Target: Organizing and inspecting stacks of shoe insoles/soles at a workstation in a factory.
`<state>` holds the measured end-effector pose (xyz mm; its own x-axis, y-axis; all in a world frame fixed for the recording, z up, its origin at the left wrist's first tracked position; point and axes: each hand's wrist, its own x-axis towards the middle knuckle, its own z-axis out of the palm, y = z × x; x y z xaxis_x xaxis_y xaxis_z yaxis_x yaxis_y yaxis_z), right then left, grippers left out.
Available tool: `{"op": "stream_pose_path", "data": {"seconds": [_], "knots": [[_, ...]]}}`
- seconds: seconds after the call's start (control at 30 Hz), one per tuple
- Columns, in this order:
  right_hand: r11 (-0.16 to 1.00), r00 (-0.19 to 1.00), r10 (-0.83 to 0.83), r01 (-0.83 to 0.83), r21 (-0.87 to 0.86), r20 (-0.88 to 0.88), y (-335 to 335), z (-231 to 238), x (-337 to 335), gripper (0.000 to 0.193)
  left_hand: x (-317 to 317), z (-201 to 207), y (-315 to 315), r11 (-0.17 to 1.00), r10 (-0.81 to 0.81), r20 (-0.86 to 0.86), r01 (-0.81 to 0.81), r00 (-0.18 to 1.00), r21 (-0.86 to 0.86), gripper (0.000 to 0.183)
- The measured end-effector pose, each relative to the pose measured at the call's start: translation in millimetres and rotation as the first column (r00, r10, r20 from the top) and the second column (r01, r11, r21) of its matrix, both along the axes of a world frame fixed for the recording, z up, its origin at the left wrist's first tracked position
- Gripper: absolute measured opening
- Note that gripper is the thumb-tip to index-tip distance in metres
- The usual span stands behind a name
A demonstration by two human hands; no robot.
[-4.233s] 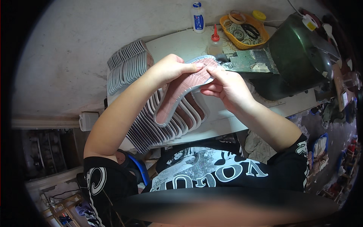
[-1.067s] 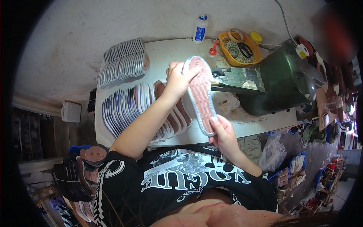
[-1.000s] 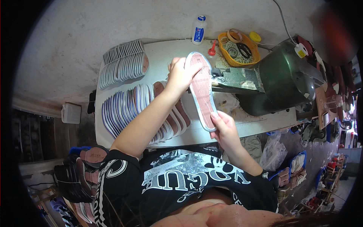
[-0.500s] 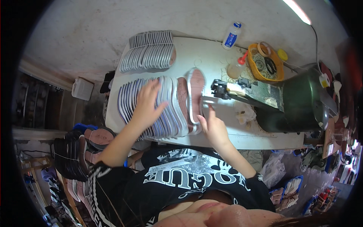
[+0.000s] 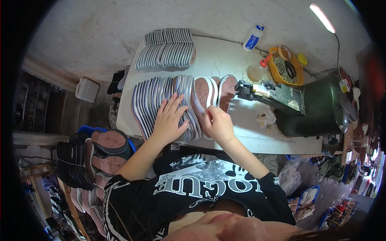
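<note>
Pinkish-brown insoles (image 5: 155,103) with pale rims stand leaning in a row on the white bench (image 5: 249,136), left of the green machine (image 5: 317,105), the left hand (image 5: 169,122) spread loosely across them and the right hand (image 5: 219,125), nearer that machine, curled against them, its grip unclear.

Rm. interior: a pale, stained wall (image 5: 100,40) rose behind a white-topped table (image 5: 225,46). A lit strip lamp (image 5: 323,18) glowed at upper R, w/ a thin gray stem (image 5: 339,52) below it. A dk. shelf-like unit (image 5: 38,104) stood far L, contents indistinct; a wooden frame (image 5: 69,205), lower L. Gray, speckled floor (image 5: 333,184) showed at R, w/ brighter light nr. the far-R edge, source unclear.
</note>
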<state>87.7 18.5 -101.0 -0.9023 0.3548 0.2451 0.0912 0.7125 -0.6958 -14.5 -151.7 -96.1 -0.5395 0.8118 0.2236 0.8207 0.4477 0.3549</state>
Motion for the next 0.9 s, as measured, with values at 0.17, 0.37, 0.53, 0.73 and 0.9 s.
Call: {"op": "stream_pose_path", "data": {"seconds": [0.17, 0.37, 0.53, 0.73, 0.9], "knots": [[0.995, 0.996, 0.030, -0.038, -0.096, -0.081, 9.0, 47.8, 39.1, 0.007, -2.5, -17.8, 3.7, 0.940, -0.021, 0.402, -0.119, 0.915, 0.319, 0.045], [0.939, 0.984, 0.167, -0.176, -0.295, -0.055, 16.1, 61.5, 74.5, 0.012, 19.9, 44.2, 68.0, 0.638, -0.625, 0.780, -0.579, -0.006, 0.507, 0.044], [0.644, 0.953, -0.200, -0.047, -0.763, -0.228, 34.8, 65.0, 59.4, 0.015, 44.1, 56.1, 91.6, 0.662, -0.565, 0.795, -0.454, 0.222, 0.597, 0.041], [-0.181, 0.935, -0.074, -0.354, -0.918, -0.346, 57.6, 39.7, 55.9, 0.027, 46.4, 71.5, 103.1, 0.607, -0.658, 0.752, -0.569, 0.033, 0.555, 0.035], [-0.139, 0.954, 0.031, -0.290, -0.947, -0.297, 57.5, 31.4, 48.2, 0.053, 48.8, 70.6, 124.3, 0.687, -0.642, 0.764, -0.495, -0.071, 0.532, 0.031]]}}
